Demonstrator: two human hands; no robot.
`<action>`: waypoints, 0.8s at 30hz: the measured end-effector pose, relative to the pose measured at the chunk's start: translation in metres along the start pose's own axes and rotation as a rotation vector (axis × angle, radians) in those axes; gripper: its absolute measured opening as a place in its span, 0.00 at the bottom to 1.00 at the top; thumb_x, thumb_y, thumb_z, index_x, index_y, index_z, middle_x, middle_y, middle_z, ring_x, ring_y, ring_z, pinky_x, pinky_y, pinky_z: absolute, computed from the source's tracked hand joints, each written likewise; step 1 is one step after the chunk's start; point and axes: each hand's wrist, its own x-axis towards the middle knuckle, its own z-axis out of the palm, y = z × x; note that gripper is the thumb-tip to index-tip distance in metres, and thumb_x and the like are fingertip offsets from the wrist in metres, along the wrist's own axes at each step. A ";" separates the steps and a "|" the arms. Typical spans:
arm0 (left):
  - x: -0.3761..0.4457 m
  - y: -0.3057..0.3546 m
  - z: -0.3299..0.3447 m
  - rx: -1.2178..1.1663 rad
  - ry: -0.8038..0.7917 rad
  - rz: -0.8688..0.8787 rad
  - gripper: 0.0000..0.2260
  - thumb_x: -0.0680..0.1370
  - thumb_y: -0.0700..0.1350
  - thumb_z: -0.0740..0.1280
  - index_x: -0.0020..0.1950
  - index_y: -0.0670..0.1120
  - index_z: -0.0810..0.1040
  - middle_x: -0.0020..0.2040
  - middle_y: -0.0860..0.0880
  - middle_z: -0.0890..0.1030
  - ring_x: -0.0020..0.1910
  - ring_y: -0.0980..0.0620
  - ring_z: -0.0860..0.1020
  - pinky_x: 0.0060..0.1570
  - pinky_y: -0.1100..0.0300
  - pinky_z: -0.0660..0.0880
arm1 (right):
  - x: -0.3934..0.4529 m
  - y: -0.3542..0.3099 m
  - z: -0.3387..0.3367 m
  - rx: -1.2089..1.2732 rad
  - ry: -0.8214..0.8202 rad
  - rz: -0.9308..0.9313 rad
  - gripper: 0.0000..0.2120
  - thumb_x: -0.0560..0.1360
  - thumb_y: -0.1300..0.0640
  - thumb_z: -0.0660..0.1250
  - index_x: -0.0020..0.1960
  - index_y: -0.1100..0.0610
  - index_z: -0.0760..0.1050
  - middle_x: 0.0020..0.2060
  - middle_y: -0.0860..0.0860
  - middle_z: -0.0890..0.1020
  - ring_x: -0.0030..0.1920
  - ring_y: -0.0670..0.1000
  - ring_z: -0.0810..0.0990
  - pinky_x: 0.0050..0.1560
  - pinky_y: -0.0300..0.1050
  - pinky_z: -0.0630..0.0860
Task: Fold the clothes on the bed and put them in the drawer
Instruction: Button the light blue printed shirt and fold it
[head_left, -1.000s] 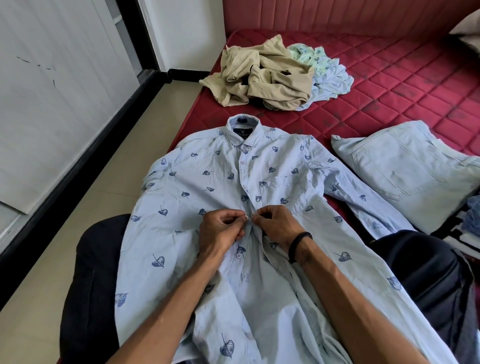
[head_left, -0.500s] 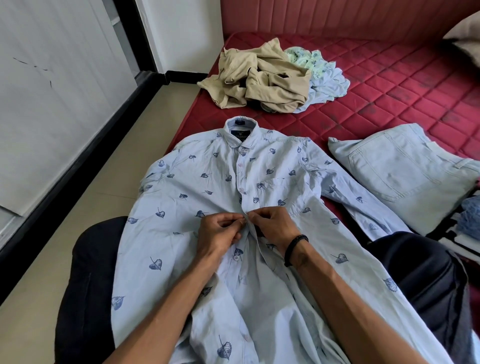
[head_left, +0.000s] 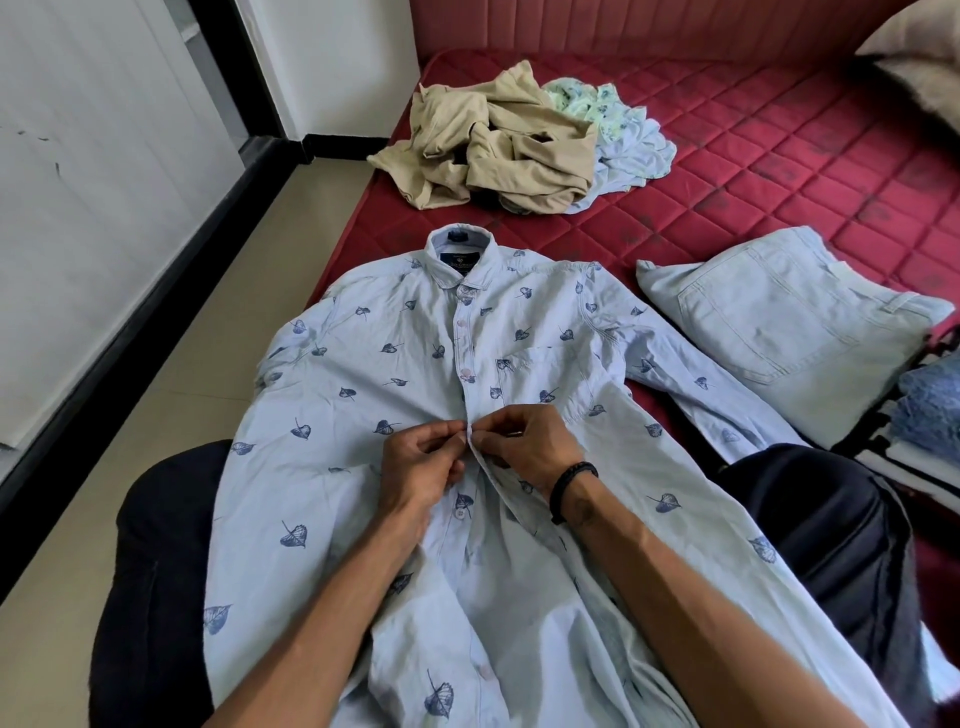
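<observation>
A light blue shirt (head_left: 363, 395) with a dark leaf print lies front-up across my lap and the edge of the red bed (head_left: 779, 156), collar away from me. The upper buttons are done up; below my hands the front hangs apart. My left hand (head_left: 421, 467) pinches the left edge of the placket at mid-chest. My right hand (head_left: 524, 441), with a black band on the wrist, pinches the right edge against it. Fingertips of both hands meet at the placket.
A crumpled heap of beige clothes (head_left: 493, 145) and pale printed garments (head_left: 618, 130) lies further up the bed. Folded pale jeans (head_left: 789, 332) rest to the right, beside a stack of folded clothes (head_left: 919, 415). A white wall panel (head_left: 104, 208) and tiled floor (head_left: 208, 364) run along the left.
Both hands stay pinched at the same spot on the shirt front, fingers shifting slightly. The view has tilted a little; the shirt has not moved.
</observation>
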 end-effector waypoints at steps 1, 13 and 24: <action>0.001 0.001 0.000 0.004 0.002 0.008 0.06 0.78 0.35 0.73 0.48 0.46 0.86 0.35 0.46 0.85 0.28 0.56 0.77 0.30 0.66 0.77 | 0.000 0.001 0.001 -0.016 0.024 -0.018 0.04 0.73 0.60 0.78 0.47 0.58 0.86 0.36 0.49 0.86 0.33 0.42 0.82 0.38 0.35 0.79; 0.003 -0.002 0.001 0.041 0.057 0.042 0.02 0.77 0.38 0.75 0.46 0.44 0.86 0.35 0.46 0.85 0.29 0.56 0.79 0.29 0.65 0.75 | 0.001 0.005 0.009 -0.119 0.077 -0.087 0.02 0.73 0.56 0.78 0.43 0.53 0.86 0.35 0.48 0.87 0.37 0.45 0.85 0.41 0.41 0.82; 0.013 -0.009 -0.002 0.150 0.033 0.239 0.15 0.68 0.52 0.76 0.50 0.55 0.74 0.43 0.46 0.87 0.36 0.47 0.81 0.46 0.42 0.80 | 0.015 -0.010 0.007 -0.295 -0.068 0.015 0.14 0.81 0.59 0.63 0.38 0.61 0.78 0.30 0.53 0.73 0.29 0.50 0.69 0.30 0.43 0.69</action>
